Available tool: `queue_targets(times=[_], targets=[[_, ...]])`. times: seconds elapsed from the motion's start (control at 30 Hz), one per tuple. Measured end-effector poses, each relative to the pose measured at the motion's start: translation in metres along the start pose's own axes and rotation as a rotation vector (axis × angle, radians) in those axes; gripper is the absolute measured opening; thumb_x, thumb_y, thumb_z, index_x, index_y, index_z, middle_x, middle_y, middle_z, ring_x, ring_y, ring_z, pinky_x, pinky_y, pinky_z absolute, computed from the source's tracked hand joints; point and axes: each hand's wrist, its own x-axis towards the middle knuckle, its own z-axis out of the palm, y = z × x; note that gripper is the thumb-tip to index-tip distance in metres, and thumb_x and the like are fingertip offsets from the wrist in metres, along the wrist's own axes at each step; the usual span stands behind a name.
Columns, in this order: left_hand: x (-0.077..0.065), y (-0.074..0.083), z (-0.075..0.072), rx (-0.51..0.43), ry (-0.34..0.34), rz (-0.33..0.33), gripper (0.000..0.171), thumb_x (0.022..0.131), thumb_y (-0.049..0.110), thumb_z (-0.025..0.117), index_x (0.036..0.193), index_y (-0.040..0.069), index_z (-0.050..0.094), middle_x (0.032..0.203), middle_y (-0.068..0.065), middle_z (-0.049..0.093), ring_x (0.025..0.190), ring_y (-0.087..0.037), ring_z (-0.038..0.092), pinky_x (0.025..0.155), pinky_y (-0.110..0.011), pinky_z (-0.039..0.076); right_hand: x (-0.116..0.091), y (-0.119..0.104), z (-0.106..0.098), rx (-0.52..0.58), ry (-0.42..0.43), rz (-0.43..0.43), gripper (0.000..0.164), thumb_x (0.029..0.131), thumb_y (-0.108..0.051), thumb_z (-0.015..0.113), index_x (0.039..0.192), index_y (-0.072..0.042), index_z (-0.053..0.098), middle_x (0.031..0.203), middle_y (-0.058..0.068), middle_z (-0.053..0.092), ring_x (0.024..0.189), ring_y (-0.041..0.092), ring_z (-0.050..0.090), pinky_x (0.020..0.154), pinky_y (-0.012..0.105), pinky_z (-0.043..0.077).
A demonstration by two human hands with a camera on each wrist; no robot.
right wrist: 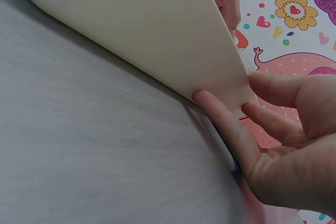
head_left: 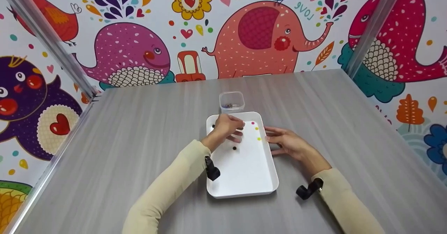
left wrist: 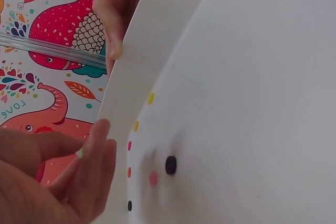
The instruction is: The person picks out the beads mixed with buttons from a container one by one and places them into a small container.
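Note:
My left hand (head_left: 227, 127) is over the far part of a white tray (head_left: 244, 178), pinching a small pale green bead (left wrist: 80, 152) between thumb and fingers. Straight fingers of my right hand (head_left: 291, 143) touch the outside of the tray's right wall. Inside the tray, two yellow beads (head_left: 259, 139) and a pink bead (head_left: 253, 123) lie along the right and far sides. A black bead (head_left: 234, 148) sits near the middle, with a pink bead (left wrist: 153, 178) close to it in the left wrist view. An orange-red bead (left wrist: 129, 172) and another black bead (left wrist: 130, 205) line the far edge.
Just beyond the tray stands a clear plastic box (head_left: 232, 101) with small dark pieces inside. The grey table (head_left: 146, 122) meets a wall (head_left: 195, 35) printed with cartoon animals. Metal posts (head_left: 370, 28) rise at the table's far corners.

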Motion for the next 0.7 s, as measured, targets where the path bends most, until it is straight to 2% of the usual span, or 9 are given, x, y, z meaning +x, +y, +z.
queue_targets(times=[0.17, 0.37, 0.6, 0.7], targets=[[0.000, 0.003, -0.002, -0.002, 0.026, -0.002, 0.021, 0.091, 0.007, 0.066, 0.108, -0.003, 0.071, 0.114, -0.022, 0.072, 0.088, -0.027, 0.075, 0.050, -0.026, 0.061, 0.000, -0.001, 0.000, -0.002, 0.010, 0.006, 0.066, 0.099, -0.012, 0.059, 0.157, -0.004, 0.028, 0.156, 0.023, 0.038, 0.115, 0.012, 0.061, 0.092, 0.044, 0.061], [0.002, 0.006, -0.009, 0.032, 0.052, 0.010, 0.019, 0.090, 0.007, 0.067, 0.106, -0.002, 0.073, 0.107, -0.019, 0.073, 0.085, -0.025, 0.074, 0.054, -0.030, 0.063, 0.001, -0.001, 0.001, 0.002, 0.016, 0.006, 0.066, 0.099, -0.012, 0.060, 0.157, -0.004, 0.029, 0.154, 0.023, 0.041, 0.114, 0.013, 0.061, 0.091, 0.044, 0.061], [0.003, 0.013, -0.018, 0.066, 0.073, 0.025, 0.020, 0.090, 0.007, 0.068, 0.108, -0.001, 0.072, 0.110, -0.022, 0.073, 0.079, -0.022, 0.072, 0.051, -0.028, 0.061, 0.001, -0.001, 0.000, 0.003, 0.015, 0.004, 0.069, 0.098, -0.013, 0.061, 0.157, -0.004, 0.027, 0.158, 0.023, 0.036, 0.116, 0.013, 0.061, 0.092, 0.044, 0.061], [0.004, 0.015, -0.019, 0.062, 0.067, 0.026, 0.020, 0.090, 0.007, 0.067, 0.108, -0.001, 0.072, 0.111, -0.023, 0.073, 0.082, -0.023, 0.072, 0.051, -0.028, 0.061, 0.001, 0.000, 0.000, 0.007, 0.014, 0.003, 0.069, 0.098, -0.013, 0.061, 0.157, -0.004, 0.027, 0.161, 0.021, 0.032, 0.116, 0.014, 0.061, 0.092, 0.044, 0.061]])
